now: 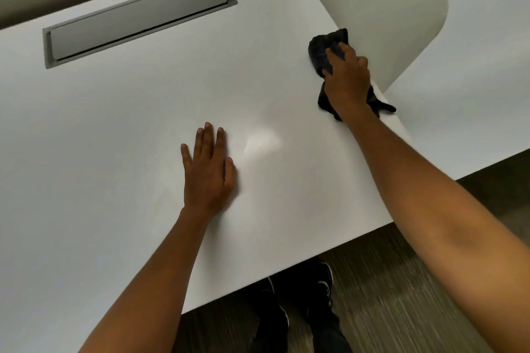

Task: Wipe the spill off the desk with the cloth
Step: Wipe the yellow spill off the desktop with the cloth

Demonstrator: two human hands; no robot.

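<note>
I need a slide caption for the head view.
Right hand presses dark cloth on white desk; left hand rests flat.

- You see a grey cable hatch [137,18], lid shut.
- Beyond your edge, striped carpet [401,304].
- Your dark shoes [324,281] stand on it.

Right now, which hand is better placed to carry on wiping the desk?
Right. The right hand already presses the dark cloth onto the desk near its far right edge. The left hand lies flat and bare on the desk, apart from the cloth, and looks better suited to bracing.
</note>
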